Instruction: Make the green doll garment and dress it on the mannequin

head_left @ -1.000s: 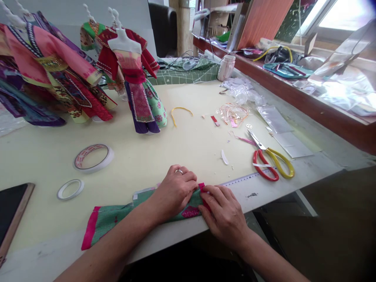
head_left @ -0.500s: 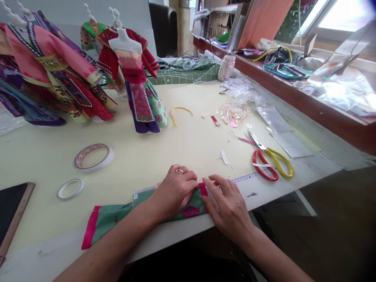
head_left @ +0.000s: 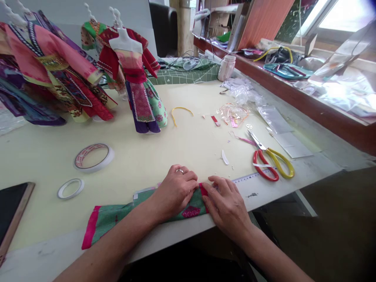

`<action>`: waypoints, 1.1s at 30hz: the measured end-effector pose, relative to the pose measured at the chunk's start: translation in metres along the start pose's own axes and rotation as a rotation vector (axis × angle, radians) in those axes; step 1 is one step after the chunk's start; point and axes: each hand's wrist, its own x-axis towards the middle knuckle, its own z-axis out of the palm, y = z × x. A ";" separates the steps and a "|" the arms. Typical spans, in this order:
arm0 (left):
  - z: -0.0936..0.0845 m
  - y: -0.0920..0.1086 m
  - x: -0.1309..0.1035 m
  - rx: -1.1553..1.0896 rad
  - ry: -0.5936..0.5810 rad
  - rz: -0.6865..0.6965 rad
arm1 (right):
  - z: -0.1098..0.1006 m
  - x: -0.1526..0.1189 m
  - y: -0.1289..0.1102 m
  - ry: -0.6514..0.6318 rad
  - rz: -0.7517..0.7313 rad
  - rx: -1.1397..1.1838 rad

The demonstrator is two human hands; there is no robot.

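At the worktop's (head_left: 141, 152) edge, the left hand (head_left: 176, 190) curls over green cloth (head_left: 110, 214), grip hidden; the open right hand (head_left: 228, 203) presses its pink band (head_left: 203, 189) flat.

I am wearing the single camera on my head, and it is looking forward and down across the table (head_left: 152, 150) from the near side. It is sitting closest to my forearms, which are entering from the bottom, and it is keeping my left hand (head_left: 177, 190) and right hand (head_left: 226, 203) low around the middle. The view is running wide: it is catching a dark tablet (head_left: 13, 213), cut off at the near left, dressed dolls (head_left: 54, 64) at the far left, a chair (head_left: 163, 29) at the far side, and a ledge (head_left: 293, 92) and window (head_left: 342, 17) at the far right.
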 end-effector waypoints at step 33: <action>-0.013 0.002 -0.004 -0.047 -0.076 -0.084 | -0.004 0.003 -0.003 -0.014 -0.058 -0.044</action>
